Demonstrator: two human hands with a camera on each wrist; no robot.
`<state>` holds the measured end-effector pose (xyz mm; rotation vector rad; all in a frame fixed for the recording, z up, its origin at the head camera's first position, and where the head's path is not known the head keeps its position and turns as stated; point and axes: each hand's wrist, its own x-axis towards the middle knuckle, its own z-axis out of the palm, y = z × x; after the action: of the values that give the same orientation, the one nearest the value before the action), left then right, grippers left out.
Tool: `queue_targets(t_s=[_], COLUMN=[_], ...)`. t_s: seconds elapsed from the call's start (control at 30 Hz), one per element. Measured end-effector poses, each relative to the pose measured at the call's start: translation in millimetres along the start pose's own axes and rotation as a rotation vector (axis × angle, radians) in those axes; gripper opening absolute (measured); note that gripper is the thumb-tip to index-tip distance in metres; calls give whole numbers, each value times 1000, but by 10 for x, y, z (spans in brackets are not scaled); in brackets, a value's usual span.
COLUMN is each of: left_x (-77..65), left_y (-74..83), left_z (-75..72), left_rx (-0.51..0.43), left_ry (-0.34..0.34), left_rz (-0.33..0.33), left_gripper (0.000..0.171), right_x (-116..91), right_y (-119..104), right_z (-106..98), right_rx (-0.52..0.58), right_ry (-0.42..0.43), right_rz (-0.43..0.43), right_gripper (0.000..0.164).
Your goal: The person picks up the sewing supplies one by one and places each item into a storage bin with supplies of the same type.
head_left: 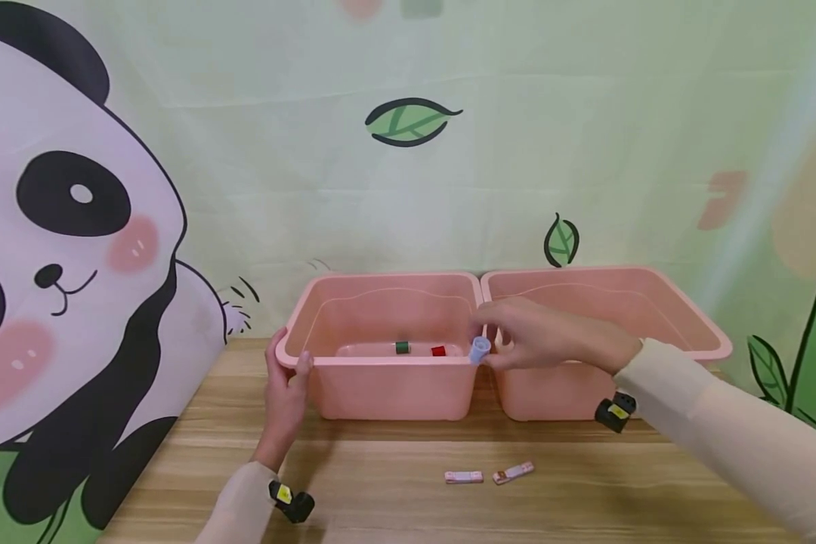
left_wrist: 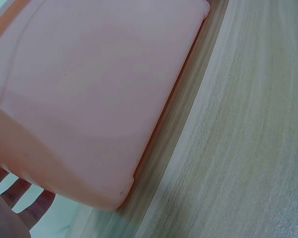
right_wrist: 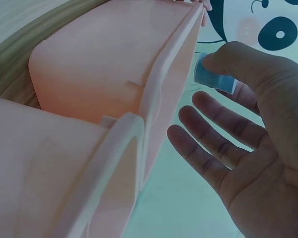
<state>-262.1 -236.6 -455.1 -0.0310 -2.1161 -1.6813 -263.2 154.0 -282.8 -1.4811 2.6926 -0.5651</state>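
My right hand (head_left: 540, 336) pinches a small light-blue cylinder (head_left: 479, 349) with a hollow-looking end. It is held above the right front rim of the left pink bin (head_left: 394, 389). In the right wrist view, the thumb and index finger hold the blue cylinder (right_wrist: 213, 78), while the other fingers of my hand (right_wrist: 253, 144) are spread and hold nothing. My left hand (head_left: 287, 397) grips the left front corner of the same bin, thumb at the front and fingers round the side. Inside that bin lie a small green cylinder (head_left: 402, 347) and a small red one (head_left: 438, 351).
A second pink bin (head_left: 551, 393) stands close beside the first on the right; the bottom of its inside is hidden. Two small pinkish strips, a left one (head_left: 464, 477) and a right one (head_left: 514, 473), lie on the wooden table (head_left: 381, 491). Behind hangs a panda-print cloth (head_left: 279, 189).
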Motion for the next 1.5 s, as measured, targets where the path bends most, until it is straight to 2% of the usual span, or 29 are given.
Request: queue_targets(t_s=[0.27, 0.5, 0.57, 0.77, 1.03, 1.5], left_x=[-2, -130, -149, -124, -12, -4], left_y=[12, 394, 434, 364, 55, 24], left_z=[-2, -14, -18, -22, -11, -13], left_rx=[-4, -14, -13, -30, -17, -18], left_ry=[-2, -35, -34, -37, -23, -13], left_rz=[-3, -51, -47, -43, -13, 7], left_gripper=[62, 65, 65, 65, 63, 64], right_x=[88, 196, 227, 330, 424, 641], right_y=[8, 13, 25, 63, 104, 164], right_z=[-121, -231, -252, -312, -351, -398], right_rx=[-5, 1, 17, 25, 23, 46], right_ry=[-26, -49, -59, -82, -97, -112], right_rz=[35, 96, 98, 86, 119, 197], right_gripper=[15, 16, 14, 11, 12, 14])
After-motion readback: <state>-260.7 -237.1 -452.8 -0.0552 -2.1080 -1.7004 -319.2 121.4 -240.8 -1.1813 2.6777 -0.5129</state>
